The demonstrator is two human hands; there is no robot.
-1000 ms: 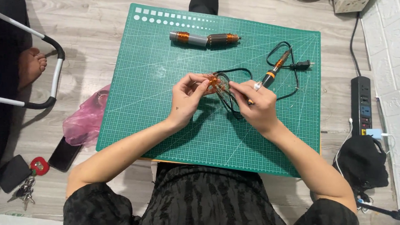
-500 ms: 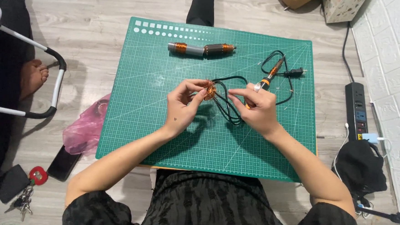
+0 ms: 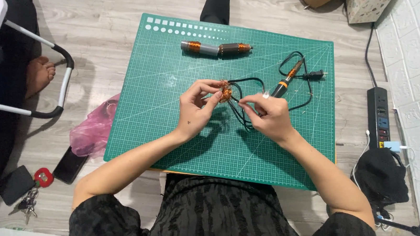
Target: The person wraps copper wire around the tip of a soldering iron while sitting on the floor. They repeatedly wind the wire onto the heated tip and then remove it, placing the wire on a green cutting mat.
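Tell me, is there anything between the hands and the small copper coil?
Nothing visible: the left hand pinches the copper coil directly, and the right hand is beside it, with only black cord looping under them.

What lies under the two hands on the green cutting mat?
Under the left hand and right hand: green gridded cutting mat, looped black cord. The palms cover the mat directly beneath.

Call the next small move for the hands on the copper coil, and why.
Probably draw the strand taut with the right hand. The left hand pinches the coil above the mat, the right fingers sit just beside it, and the soldering iron lies unused.
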